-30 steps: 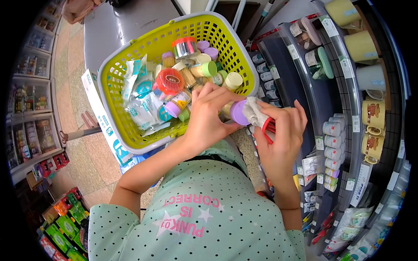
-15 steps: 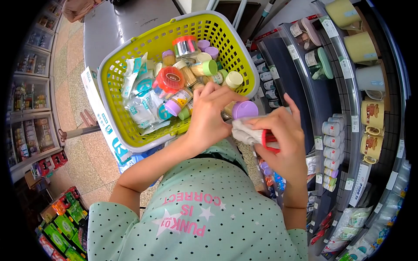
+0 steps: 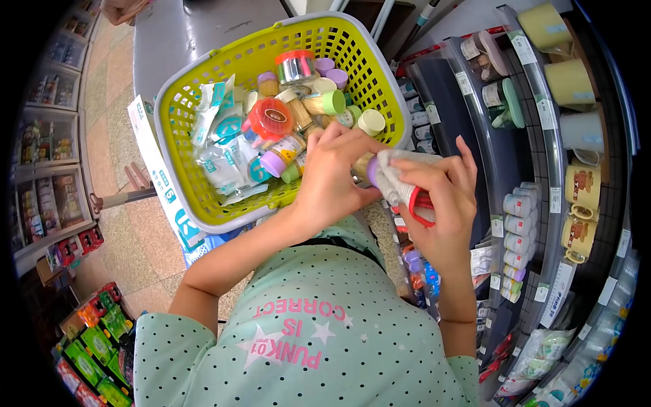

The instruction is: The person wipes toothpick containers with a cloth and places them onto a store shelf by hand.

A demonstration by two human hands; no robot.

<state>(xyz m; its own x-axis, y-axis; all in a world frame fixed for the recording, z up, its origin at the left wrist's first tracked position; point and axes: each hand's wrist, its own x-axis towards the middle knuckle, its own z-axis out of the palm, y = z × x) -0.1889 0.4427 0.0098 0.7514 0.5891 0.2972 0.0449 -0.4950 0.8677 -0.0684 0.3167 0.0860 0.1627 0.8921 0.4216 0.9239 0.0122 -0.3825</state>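
My left hand [image 3: 337, 173] is wrapped round a small jar with a purple lid [image 3: 371, 171], its body mostly hidden by my fingers. A whitish knit cloth with a red edge [image 3: 400, 178], looking like a work glove, is gripped in my right hand [image 3: 444, 207]. The cloth lies over the jar's lid and covers most of it. Just beyond my left hand, a yellow-green basket [image 3: 178, 183] holds several toothpick jars with green, purple and cream lids, including a green-lidded one [image 3: 332, 102]. A red-lidded container [image 3: 272, 119] and white-and-teal packets [image 3: 227, 166] lie there too.
A grey metal surface [image 3: 196, 37] is behind the basket. On the right, shelves carry mugs [image 3: 581, 186], stacked white containers [image 3: 519, 224] and lidded cups [image 3: 503, 98]. A white box [image 3: 159, 166] stands along the basket's left side. Green packages [image 3: 102, 346] sit at lower left.
The cloth in my right hand has moved up over the purple lid, which showed broadly before and is now mostly covered. My left hand keeps hold of the jar.
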